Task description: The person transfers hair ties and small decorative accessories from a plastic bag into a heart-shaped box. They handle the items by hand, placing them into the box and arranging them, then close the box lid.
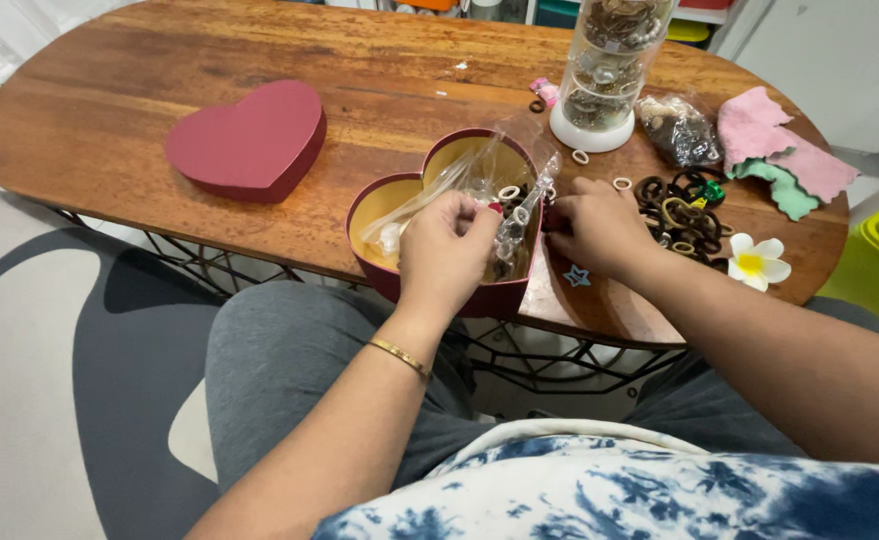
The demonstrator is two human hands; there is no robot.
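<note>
Hands meet over the heart box (374,205): left hand (446,250) pinches a clear bag (514,225), right hand (594,228) curls shut beside it.

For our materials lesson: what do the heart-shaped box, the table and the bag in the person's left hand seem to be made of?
Heart-shaped box: probably stiff card, matte dark red outside, yellowish inside.
Table: wood, judging by its streaked brown grain and soft sheen.
Bag at the left hand: thin clear plastic; it is see-through, creased and glinting.
</note>
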